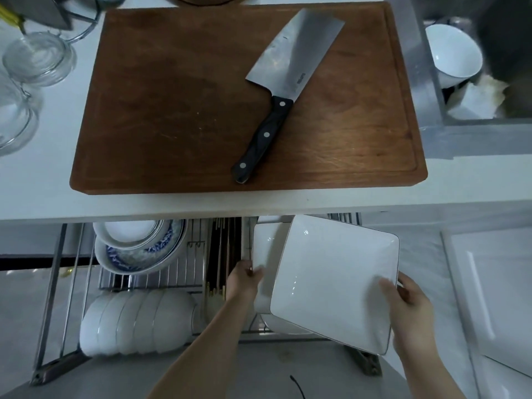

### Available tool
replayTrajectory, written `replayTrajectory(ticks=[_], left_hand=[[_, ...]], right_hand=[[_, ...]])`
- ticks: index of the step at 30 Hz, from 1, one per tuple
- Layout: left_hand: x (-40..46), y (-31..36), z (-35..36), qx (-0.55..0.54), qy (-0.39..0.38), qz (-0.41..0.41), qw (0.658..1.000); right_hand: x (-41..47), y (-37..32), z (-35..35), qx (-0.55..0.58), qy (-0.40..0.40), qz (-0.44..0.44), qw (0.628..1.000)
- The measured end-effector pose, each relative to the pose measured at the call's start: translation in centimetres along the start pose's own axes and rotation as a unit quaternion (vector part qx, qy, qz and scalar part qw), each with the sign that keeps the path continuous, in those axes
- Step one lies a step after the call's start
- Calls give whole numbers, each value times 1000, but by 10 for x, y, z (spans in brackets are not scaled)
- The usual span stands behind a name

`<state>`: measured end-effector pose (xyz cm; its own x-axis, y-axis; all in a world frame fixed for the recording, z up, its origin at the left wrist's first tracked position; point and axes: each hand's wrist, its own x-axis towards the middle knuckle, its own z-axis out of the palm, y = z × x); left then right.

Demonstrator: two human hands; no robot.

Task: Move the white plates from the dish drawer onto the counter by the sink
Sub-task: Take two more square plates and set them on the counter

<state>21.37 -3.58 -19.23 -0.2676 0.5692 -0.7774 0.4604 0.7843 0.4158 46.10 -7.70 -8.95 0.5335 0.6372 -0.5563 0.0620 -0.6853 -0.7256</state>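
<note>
Below the counter (43, 180), over the dish drawer (66, 283): right hand (408, 306) grips a square white plate (331, 283); left hand (244, 279) pinches the next plate (263, 254).

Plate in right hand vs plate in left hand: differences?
The right-hand plate is lifted clear of the drawer rack and tilted, its whole face showing; the left-hand plate stands on edge in the rack, mostly hidden behind it. The right hand grips a near corner; the left hand pinches the edge. Both are white and glossy.
</note>
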Motion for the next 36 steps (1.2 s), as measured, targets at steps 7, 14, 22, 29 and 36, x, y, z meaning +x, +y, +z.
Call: replayTrajectory(ticks=[7, 14, 22, 29, 36], left_hand=[[-2, -3, 3, -11, 27, 18, 999], [-36, 11, -20, -54, 25, 73, 996], [-98, 15, -58, -72, 41, 43, 996], [-160, 30, -62, -121, 78, 50, 988], [-231, 57, -34, -164, 32, 98, 981]], right_hand=[[-1, 12, -11, 23, 9, 5, 1000], [-12, 5, -29, 61, 27, 13, 998], [-26, -23, -64, 76, 9, 13, 997], [-31, -39, -111, 65, -23, -14, 998], [-42, -55, -200, 89, -30, -54, 994]])
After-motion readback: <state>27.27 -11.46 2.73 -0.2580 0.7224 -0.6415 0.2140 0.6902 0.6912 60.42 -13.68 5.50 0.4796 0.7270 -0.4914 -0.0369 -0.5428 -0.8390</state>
